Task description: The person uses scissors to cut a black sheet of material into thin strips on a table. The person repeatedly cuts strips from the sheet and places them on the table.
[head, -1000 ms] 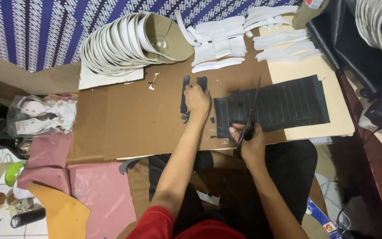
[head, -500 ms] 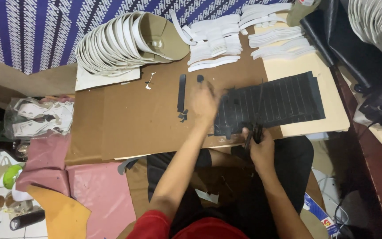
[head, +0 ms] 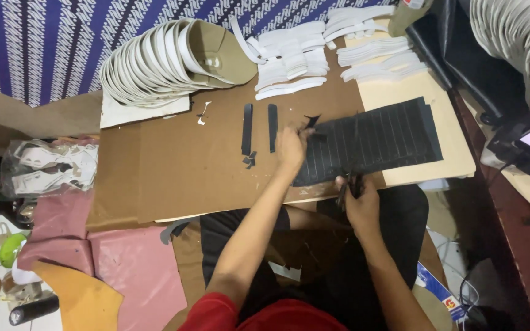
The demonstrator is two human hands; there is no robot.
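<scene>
In the head view, a black ruled sheet (head: 372, 141) on the brown cardboard (head: 185, 165) is pinched at its left edge by the left hand (head: 291, 147); scissors (head: 349, 184) are gripped by the right hand (head: 360, 202). Two cut strips (head: 259, 127) lie beside it; most remains uncut.

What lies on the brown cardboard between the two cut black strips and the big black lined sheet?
In the head view, the left hand lies there, its fingers on the black lined sheet edge, right of the two black strips.
</scene>
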